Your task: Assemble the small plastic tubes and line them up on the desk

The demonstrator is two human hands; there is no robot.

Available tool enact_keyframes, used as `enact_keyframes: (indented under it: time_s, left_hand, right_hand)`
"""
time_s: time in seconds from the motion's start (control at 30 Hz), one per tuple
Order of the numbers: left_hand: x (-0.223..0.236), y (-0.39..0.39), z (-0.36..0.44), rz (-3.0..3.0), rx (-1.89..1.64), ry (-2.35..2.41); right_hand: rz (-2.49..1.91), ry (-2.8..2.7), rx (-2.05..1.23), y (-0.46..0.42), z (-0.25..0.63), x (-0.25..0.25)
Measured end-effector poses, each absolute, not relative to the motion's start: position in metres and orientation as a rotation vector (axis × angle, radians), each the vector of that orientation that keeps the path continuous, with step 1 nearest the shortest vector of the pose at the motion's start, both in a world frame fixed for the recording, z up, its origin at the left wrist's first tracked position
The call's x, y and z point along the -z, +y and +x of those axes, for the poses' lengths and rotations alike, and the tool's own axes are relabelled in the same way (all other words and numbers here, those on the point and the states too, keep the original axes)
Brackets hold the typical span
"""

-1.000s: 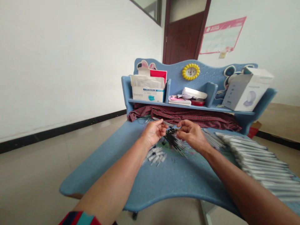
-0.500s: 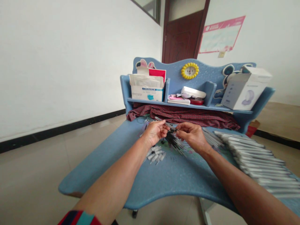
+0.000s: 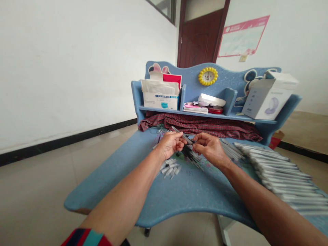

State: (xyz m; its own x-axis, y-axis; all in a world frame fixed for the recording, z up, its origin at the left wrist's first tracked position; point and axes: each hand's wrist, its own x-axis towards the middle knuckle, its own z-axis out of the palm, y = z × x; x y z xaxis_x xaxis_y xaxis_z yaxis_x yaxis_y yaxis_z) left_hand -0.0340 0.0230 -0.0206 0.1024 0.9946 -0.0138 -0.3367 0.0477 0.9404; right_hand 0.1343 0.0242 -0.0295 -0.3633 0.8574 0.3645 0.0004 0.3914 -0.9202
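Above the middle of the blue desk [image 3: 176, 198], my left hand [image 3: 171, 143] is closed on a slim pen [image 3: 188, 139], whose pale end sticks out past the thumb. My right hand [image 3: 208, 147] pinches the near, darker end of the same pen; the fingertips hide any small part there. Beneath the hands lies a bundle of dark, thin pen refills [image 3: 192, 158]. Left of the refills is a small heap of whitish pen caps [image 3: 170, 168]. Beyond my right hand rest several loose, clear pen tubes [image 3: 232, 150].
A long row of stacked pens [image 3: 284, 177] fills the desk's right side. Checked cloth [image 3: 205, 128] lies bunched under the shelf. The shelf holds a mask box [image 3: 160, 99], papers [image 3: 195, 108], a red round tin [image 3: 215, 110] and a white carton [image 3: 269, 97]. A yellow clock [image 3: 207, 76] hangs above.
Both hands stay almost in the same place, still holding the pen. The view has shifted very slightly.
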Motion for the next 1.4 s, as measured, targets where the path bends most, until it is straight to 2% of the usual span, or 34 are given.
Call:
enact_keyframes:
  time_s: [0.33, 0.57, 0.93, 1.03, 1.23, 1.4]
  left_hand:
    - [0.02, 0.023, -0.033, 0.947, -1.289, 0.916]
    - [0.017, 0.022, -0.032, 0.893, -1.362, 0.976]
    - [0.019, 0.023, -0.031, 0.927, -1.332, 1.001]
    - [0.018, 0.022, -0.03, 0.932, -1.341, 0.995]
    - [0.018, 0.021, -0.029, 0.936, -1.328, 0.987]
    - [0.018, 0.022, -0.03, 0.915, -1.356, 0.997]
  right_hand:
    - [-0.76, -1.639, -1.168, 0.021, 0.132, 0.029]
    - [-0.891, -1.8, -0.898, 0.028, 0.132, 0.041]
    - [-0.916, -1.925, -0.687, 0.032, 0.134, 0.048]
    - [-0.923, -1.939, -0.745, 0.028, 0.133, 0.044]
    - [-0.975, -1.787, -1.153, 0.022, 0.131, 0.038]
    - [-0.942, -1.772, -1.161, 0.024, 0.132, 0.038]
